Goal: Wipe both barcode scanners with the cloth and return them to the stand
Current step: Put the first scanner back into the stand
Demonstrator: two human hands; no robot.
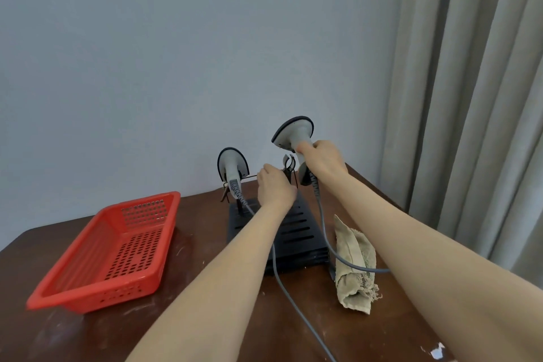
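barcode scanner x2: one on the left (233, 166), one on the right (294, 133), both grey with dark-rimmed heads. cable x2, grey, one per scanner: first (291, 303), second (322, 214). stand (296, 232) x1, black, slotted base. forked holder on it x2: the right one (289, 167) is clear, the left one (225, 194) is mostly hidden behind a scanner, so that count is soft. cloth (354, 270) x1, beige, frayed edge. basket (138, 200) x1, red perforated plastic. Hands x2: left hand (274, 185), right hand (321, 157), one bare forearm behind each. table (191, 244) x1, dark wood. curtain (470, 97) x1, grey, pleated.
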